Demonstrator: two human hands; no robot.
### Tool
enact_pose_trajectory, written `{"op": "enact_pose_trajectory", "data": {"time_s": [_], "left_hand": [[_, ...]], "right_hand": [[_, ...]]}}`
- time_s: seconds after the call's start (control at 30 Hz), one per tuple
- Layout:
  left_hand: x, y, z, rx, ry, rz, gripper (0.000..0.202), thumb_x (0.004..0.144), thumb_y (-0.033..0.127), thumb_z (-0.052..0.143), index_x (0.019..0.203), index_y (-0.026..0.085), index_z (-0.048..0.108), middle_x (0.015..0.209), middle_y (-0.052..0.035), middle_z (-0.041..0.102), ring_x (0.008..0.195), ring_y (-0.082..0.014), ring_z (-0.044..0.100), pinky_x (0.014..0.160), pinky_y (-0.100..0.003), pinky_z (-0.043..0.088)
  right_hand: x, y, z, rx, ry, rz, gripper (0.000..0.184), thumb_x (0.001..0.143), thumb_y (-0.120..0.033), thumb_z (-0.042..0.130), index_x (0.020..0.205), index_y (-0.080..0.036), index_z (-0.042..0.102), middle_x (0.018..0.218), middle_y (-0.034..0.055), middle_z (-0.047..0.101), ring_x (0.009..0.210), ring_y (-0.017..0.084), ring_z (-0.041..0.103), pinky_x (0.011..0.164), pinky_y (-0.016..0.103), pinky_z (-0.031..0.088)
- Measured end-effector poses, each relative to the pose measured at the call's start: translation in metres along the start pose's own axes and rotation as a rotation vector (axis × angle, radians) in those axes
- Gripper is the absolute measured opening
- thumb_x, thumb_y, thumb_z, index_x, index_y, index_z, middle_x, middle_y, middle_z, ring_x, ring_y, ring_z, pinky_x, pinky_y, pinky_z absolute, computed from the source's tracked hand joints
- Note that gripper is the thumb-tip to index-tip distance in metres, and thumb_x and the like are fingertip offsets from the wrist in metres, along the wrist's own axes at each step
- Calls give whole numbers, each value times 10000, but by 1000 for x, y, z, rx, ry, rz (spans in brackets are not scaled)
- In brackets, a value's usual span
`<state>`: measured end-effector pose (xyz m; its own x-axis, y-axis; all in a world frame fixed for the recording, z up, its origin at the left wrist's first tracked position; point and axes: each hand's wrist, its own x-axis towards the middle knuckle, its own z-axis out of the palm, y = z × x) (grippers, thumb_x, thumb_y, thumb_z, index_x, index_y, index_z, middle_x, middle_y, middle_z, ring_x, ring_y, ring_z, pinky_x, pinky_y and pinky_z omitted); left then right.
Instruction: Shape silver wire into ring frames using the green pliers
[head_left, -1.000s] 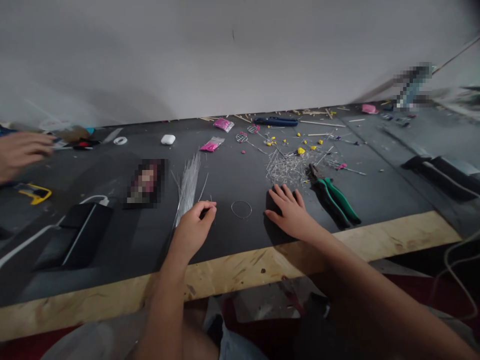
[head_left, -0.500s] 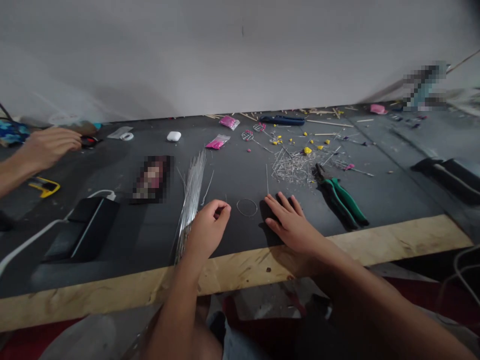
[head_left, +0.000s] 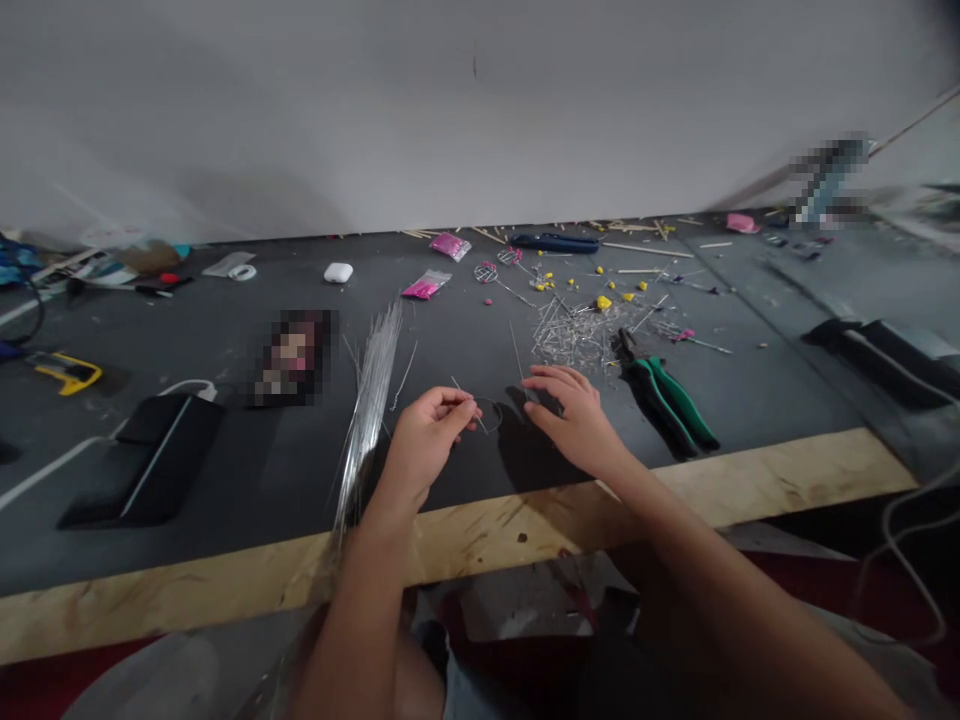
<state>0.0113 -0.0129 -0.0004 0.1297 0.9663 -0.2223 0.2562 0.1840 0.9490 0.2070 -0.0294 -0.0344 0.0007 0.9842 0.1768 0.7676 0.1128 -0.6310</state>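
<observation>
My left hand [head_left: 431, 440] is closed in a pinch on a short straight piece of wire [head_left: 482, 425], which slants across the fingertips. Right behind it shows a thin wire ring [head_left: 500, 408], partly hidden by the fingers; whether I also grip the ring is unclear. My right hand [head_left: 566, 412] is curled just above the table, with thumb and forefinger closed round the lower end of a thin straight wire [head_left: 515, 348] that leans up and away. Left of my left hand lies a bundle of silvery wires [head_left: 373, 375], beside a twisted wire [head_left: 405, 375].
Green-handled pliers [head_left: 671, 400] and a heap of wire offcuts [head_left: 574, 330] lie right of my hands. Farther back are pink packets [head_left: 427, 285], yellow bits [head_left: 604, 302] and a dark blue cutter [head_left: 555, 243]. A black power bank [head_left: 161, 460] lies left; wood [head_left: 480, 540] edges the table.
My right hand has risen from lying flat and curled round the straight wire, which now leans. My left hand now shows a short wire at its fingertips. Another person's hand has left the far left.
</observation>
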Motion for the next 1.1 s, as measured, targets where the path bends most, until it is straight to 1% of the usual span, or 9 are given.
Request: {"op": "enact_pose_trajectory", "data": {"time_s": [0.17, 0.23, 0.33, 0.4, 0.5, 0.7, 0.83, 0.97, 1.1], "left_hand": [[11, -3, -7, 85, 44, -20, 182, 750, 344, 565, 774, 169, 609, 731, -34, 658, 631, -135, 593, 549, -242, 421], [15, -6, -14, 219, 66, 0, 176, 746, 343, 562, 731, 176, 615, 693, -16, 634, 581, -126, 569, 541, -246, 410], [16, -9, -20, 308, 56, -8, 198, 754, 365, 547, 705, 182, 607, 673, -8, 629, 542, -126, 564, 548, -260, 416], [14, -10, -19, 286, 11, -12, 213, 761, 381, 540, 722, 182, 606, 702, -19, 646, 568, -136, 587, 574, -269, 436], [13, -13, -15, 240, -20, -8, 220, 763, 388, 545, 750, 178, 610, 741, -35, 662, 621, -152, 620, 615, -283, 465], [16, -21, -7, 186, -4, 22, 188, 761, 357, 560, 767, 175, 605, 734, -52, 674, 693, -170, 651, 680, -299, 491], [15, -21, -12, 173, 49, 32, 142, 784, 316, 510, 795, 185, 564, 727, -34, 656, 642, -150, 634, 634, -278, 481], [11, -16, -16, 442, 187, 40, 167, 825, 288, 399, 829, 208, 545, 582, 20, 552, 505, -140, 528, 513, -256, 383], [9, -15, -11, 647, 117, 114, 258, 816, 327, 443, 983, 199, 592, 675, -14, 585, 627, -172, 557, 554, -263, 359]], "right_hand": [[-6, -19, 0, 27, -60, 82, 308, 763, -306, 590, 1055, -229, 646, 1129, 98, 612, 1094, 311, 489, 915, 513, 378], [-10, -26, -1, 186, -144, 122, 365, 782, -290, 566, 1130, -186, 604, 1068, 114, 628, 940, 251, 578, 835, 438, 461], [-14, -34, -3, 511, -275, 296, 399, 813, -260, 505, 1205, -191, 524, 1146, 114, 612, 692, 163, 627, 631, 350, 538], [-13, -36, -3, 692, -313, 399, 415, 807, -209, 487, 1221, -190, 491, 1194, 126, 590, 705, 162, 645, 548, 311, 550], [-10, -37, -1, 830, -304, 467, 412, 794, -174, 497, 1205, -182, 487, 1151, 131, 612, 844, 197, 656, 548, 299, 572], [-6, -33, 5, 905, -279, 483, 354, 783, -191, 539, 1135, -169, 511, 1111, 134, 627, 826, 205, 665, 620, 345, 592], [-5, -32, 7, 924, -261, 472, 274, 779, -181, 539, 1052, -184, 524, 1123, 124, 608, 774, 175, 659, 653, 347, 587], [-3, -29, 8, 835, -275, 435, 177, 778, -170, 538, 955, -175, 533, 912, 71, 632, 659, 133, 633, 580, 286, 565], [-4, -25, 9, 694, -346, 402, 217, 794, -193, 540, 1007, -158, 526, 664, -16, 585, 452, 93, 552, 437, 231, 475]]}}
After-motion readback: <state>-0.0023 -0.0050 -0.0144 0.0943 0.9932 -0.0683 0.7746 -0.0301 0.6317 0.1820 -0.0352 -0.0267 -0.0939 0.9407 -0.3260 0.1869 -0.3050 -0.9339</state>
